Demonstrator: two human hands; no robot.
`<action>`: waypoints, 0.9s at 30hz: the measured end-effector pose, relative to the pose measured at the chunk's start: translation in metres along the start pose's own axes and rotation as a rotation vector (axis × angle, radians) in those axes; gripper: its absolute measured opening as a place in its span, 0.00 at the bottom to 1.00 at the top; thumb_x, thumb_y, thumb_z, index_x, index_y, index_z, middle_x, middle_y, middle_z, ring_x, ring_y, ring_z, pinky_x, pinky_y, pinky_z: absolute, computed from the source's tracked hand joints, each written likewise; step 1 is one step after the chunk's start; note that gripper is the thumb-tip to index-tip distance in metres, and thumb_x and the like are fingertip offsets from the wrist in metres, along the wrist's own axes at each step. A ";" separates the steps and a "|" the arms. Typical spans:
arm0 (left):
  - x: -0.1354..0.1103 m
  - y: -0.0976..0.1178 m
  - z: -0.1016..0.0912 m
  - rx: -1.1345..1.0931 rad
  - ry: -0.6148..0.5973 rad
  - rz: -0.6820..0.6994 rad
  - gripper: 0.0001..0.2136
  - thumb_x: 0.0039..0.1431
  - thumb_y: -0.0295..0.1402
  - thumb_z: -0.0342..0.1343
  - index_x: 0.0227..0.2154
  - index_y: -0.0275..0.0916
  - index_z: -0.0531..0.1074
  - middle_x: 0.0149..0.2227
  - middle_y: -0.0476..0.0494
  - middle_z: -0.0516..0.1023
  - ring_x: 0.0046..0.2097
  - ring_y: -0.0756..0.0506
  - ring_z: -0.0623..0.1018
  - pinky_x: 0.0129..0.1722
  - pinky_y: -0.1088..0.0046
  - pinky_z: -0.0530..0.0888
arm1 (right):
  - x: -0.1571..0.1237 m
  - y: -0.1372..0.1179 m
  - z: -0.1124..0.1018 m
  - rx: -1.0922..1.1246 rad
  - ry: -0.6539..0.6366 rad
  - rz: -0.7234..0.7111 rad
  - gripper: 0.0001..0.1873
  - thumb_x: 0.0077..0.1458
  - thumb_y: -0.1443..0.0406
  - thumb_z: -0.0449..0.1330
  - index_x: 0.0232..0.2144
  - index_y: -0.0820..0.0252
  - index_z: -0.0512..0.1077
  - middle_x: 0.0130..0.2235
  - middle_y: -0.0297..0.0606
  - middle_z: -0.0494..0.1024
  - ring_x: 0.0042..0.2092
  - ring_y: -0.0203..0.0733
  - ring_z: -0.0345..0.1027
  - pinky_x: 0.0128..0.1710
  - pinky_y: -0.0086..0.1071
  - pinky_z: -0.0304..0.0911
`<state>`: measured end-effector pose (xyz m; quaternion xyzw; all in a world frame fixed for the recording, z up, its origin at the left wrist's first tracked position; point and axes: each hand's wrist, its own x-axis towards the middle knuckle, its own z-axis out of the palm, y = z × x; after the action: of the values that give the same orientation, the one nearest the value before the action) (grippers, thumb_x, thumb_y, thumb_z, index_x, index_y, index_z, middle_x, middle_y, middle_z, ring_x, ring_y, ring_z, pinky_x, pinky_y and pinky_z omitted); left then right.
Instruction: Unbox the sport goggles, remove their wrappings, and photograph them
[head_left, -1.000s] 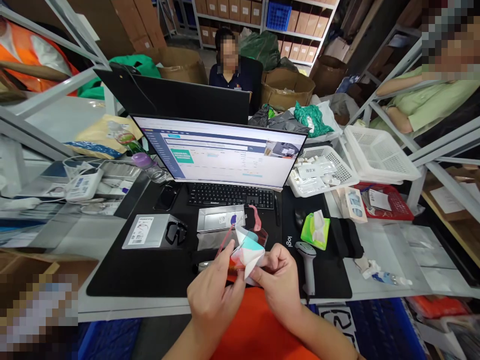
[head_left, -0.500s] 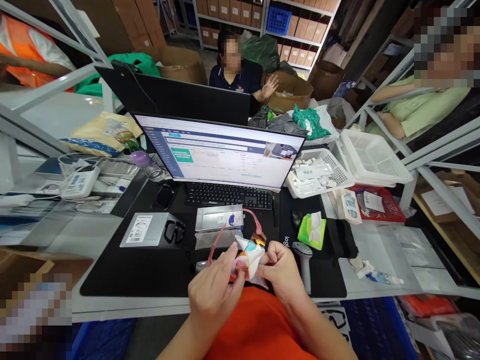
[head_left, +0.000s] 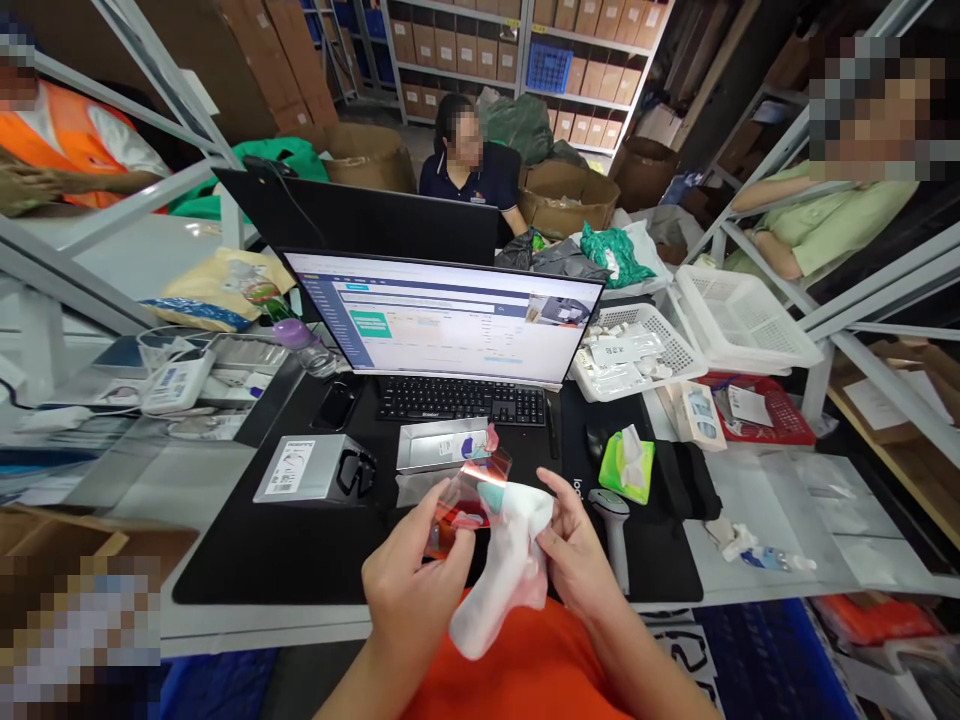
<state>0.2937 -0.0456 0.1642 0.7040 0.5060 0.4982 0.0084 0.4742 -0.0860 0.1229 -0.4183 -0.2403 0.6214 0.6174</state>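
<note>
My left hand (head_left: pixel 411 580) is closed on a pair of pink-framed glasses (head_left: pixel 466 490) with reddish mirrored lenses, held just above the black desk mat (head_left: pixel 300 550). My right hand (head_left: pixel 577 552) pinches a white cloth (head_left: pixel 499 570) against the lens; the cloth hangs down between my hands. Behind the glasses lie a silver box (head_left: pixel 439 444) and a second silver box (head_left: pixel 300 468) with black goggles (head_left: pixel 354 472) beside it.
A monitor (head_left: pixel 442 315) and keyboard (head_left: pixel 461 400) stand behind. A barcode scanner (head_left: pixel 615 525), green tissue pack (head_left: pixel 628 462) and black pouch (head_left: pixel 694 478) lie right. White baskets (head_left: pixel 742 320) sit farther right. Other people sit behind and at both sides.
The cloth has unfolded and now hangs down below my hands. The glasses have turned so the lens faces up, and my right fingers have opened wider around the cloth.
</note>
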 end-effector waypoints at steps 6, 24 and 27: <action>0.001 0.004 -0.003 -0.031 -0.021 -0.036 0.16 0.55 0.24 0.60 0.47 0.36 0.76 0.39 0.44 0.85 0.34 0.49 0.83 0.36 0.78 0.78 | -0.009 0.010 0.001 -0.044 0.018 -0.037 0.17 0.48 0.58 0.73 0.30 0.54 0.67 0.26 0.28 0.71 0.26 0.34 0.63 0.27 0.25 0.57; -0.017 -0.001 0.010 0.108 -0.043 0.197 0.22 0.58 0.24 0.62 0.56 0.35 0.71 0.42 0.38 0.85 0.36 0.47 0.84 0.36 0.76 0.77 | -0.003 0.005 0.068 0.070 0.180 -0.017 0.23 0.42 0.63 0.75 0.26 0.55 0.61 0.23 0.26 0.71 0.22 0.32 0.63 0.20 0.25 0.60; -0.020 -0.001 0.011 0.103 -0.063 0.194 0.25 0.59 0.24 0.61 0.59 0.36 0.68 0.45 0.37 0.84 0.40 0.44 0.84 0.37 0.74 0.78 | -0.004 0.010 0.072 0.101 0.201 -0.060 0.25 0.44 0.63 0.74 0.25 0.54 0.57 0.22 0.24 0.68 0.22 0.32 0.61 0.21 0.24 0.58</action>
<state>0.3006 -0.0542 0.1438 0.7646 0.4598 0.4477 -0.0600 0.4089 -0.0750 0.1541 -0.4395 -0.1578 0.5688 0.6771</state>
